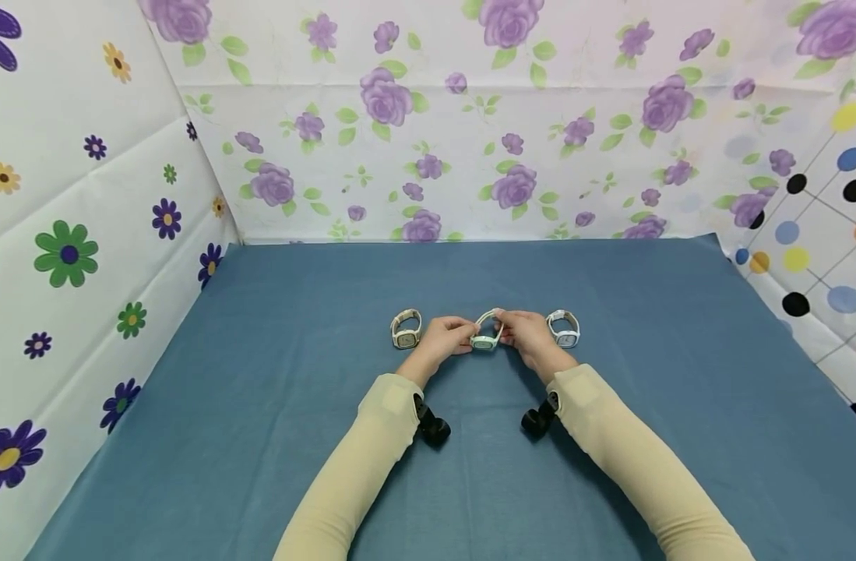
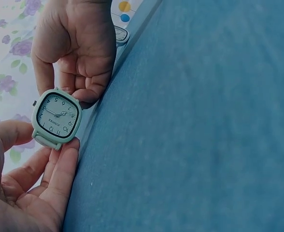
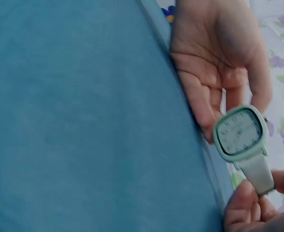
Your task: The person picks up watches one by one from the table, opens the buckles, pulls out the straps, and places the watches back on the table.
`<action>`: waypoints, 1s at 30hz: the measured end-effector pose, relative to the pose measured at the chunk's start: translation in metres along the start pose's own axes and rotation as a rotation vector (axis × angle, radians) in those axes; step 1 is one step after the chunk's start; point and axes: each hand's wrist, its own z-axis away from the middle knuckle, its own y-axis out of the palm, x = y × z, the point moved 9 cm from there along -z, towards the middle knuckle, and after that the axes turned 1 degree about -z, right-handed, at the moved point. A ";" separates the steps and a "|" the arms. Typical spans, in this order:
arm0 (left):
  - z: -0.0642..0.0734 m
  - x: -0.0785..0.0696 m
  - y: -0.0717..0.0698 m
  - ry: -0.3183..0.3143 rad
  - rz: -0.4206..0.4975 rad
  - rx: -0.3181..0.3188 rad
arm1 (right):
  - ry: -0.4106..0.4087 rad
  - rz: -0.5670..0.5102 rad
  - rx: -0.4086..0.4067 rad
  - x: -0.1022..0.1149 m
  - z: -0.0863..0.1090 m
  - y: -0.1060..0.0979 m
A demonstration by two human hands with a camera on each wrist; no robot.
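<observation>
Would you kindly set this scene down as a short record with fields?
Surface: blue cloth
Backdrop: sheets with flower and dot prints
Watches: three
In hand: green watch, dial towards the person
Left hand: holds the green watch at its case
Right hand: pinches the green watch's strap
To the left: tan watch, on the cloth, strap looped
To the right: white watch, on the cloth, strap looped
Sleeves: cream

Middle watch (image 1: 483, 343) between left watch (image 1: 406, 340) and right watch (image 1: 567, 340), outer two on cloth (image 1: 484, 483)
</observation>
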 end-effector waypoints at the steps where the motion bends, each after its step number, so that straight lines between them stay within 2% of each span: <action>1: 0.000 0.000 -0.001 0.000 0.003 -0.005 | 0.005 0.000 0.010 0.000 -0.001 0.000; 10: -0.003 0.003 -0.005 0.024 0.121 -0.083 | -0.010 0.017 0.086 0.000 -0.006 0.002; 14: -0.004 0.000 -0.005 0.047 0.134 -0.092 | -0.006 0.002 0.101 0.000 -0.008 0.001; 23: -0.004 0.001 -0.006 0.067 0.146 -0.097 | -0.034 0.002 0.037 0.005 -0.002 0.002; 30: 0.001 0.004 -0.003 0.080 0.137 -0.084 | -0.013 0.002 0.015 -0.001 -0.001 0.001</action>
